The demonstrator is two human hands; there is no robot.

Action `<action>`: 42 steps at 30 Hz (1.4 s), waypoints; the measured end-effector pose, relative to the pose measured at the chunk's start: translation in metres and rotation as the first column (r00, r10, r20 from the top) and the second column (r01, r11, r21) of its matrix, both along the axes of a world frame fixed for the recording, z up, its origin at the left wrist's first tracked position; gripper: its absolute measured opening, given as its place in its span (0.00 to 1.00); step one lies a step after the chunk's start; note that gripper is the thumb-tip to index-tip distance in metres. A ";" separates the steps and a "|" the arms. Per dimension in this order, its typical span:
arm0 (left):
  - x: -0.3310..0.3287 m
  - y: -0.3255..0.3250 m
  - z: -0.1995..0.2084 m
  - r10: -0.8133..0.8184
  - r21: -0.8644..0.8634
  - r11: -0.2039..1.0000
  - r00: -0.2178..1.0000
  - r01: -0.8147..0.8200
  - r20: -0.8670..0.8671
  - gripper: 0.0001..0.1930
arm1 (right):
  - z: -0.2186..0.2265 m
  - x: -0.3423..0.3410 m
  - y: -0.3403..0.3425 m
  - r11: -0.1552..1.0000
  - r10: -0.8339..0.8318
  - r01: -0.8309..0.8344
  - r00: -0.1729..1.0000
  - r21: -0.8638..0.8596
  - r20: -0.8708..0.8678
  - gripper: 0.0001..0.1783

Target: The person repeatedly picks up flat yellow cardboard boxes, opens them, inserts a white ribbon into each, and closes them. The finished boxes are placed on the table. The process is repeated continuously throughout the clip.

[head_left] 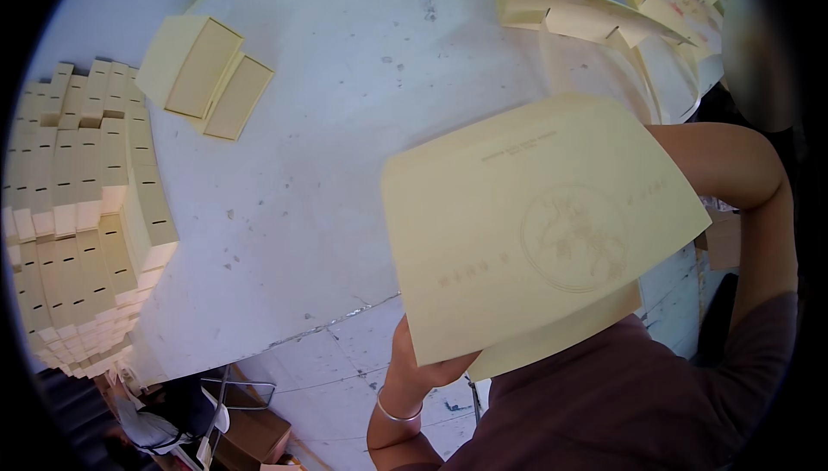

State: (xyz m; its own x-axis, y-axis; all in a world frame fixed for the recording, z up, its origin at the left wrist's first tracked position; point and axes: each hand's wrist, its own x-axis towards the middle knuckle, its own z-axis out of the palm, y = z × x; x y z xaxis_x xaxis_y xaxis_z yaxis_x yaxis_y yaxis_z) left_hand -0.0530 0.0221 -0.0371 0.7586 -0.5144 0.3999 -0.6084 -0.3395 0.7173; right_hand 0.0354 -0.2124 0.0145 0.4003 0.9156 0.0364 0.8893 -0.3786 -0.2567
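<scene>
A cream cardboard gift box (483, 212) with a round printed picture on its broad face is held up, tilted, in front of my body. A flap (561, 333) of the same cream board shows under its lower edge. My left hand (427, 366), with a silver bangle at the wrist, is closed round the box's lower left corner; some of its fingers are hidden behind the board. From the right, my right forearm (707, 160) reaches behind the box's far right side. The right hand itself is hidden by the box.
A tall stack of cream boxes (65, 178) stands at the left. An open cream box (194, 78) lies on the pale table (293, 204) near it. More open boxes (595, 5) lie at the far right. Another person (164, 419) is at the lower left, near a brown carton (254, 436).
</scene>
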 end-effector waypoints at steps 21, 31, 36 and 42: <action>0.031 -0.015 0.003 0.120 -0.064 0.992 0.977 -0.110 0.175 0.16 | -0.012 0.038 0.022 0.969 -0.136 0.244 0.379 -0.043 -0.916 0.08; 0.000 -0.059 -0.045 0.663 -0.249 0.733 0.746 -0.633 0.058 0.15 | -0.009 0.049 0.021 0.971 -0.156 0.220 0.315 -0.088 -0.936 0.04; 0.012 -0.078 -0.046 0.812 -0.298 0.581 0.565 -0.757 0.148 0.12 | -0.011 0.045 0.026 0.958 -0.221 0.257 0.368 -0.129 -0.903 0.04; 0.015 -0.074 -0.058 0.803 -0.324 0.596 0.557 -0.735 0.213 0.14 | -0.018 0.045 0.028 0.952 -0.192 0.297 0.403 -0.070 -0.895 0.06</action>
State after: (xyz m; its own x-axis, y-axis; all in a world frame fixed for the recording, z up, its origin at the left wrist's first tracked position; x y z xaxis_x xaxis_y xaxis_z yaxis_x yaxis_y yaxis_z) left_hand -0.0382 -0.0519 -0.0947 0.6456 0.3117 0.6971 -0.3673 -0.6736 0.6414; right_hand 0.0801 -0.1841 -0.0030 0.4646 0.7866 -0.4066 0.0238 -0.4701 -0.8823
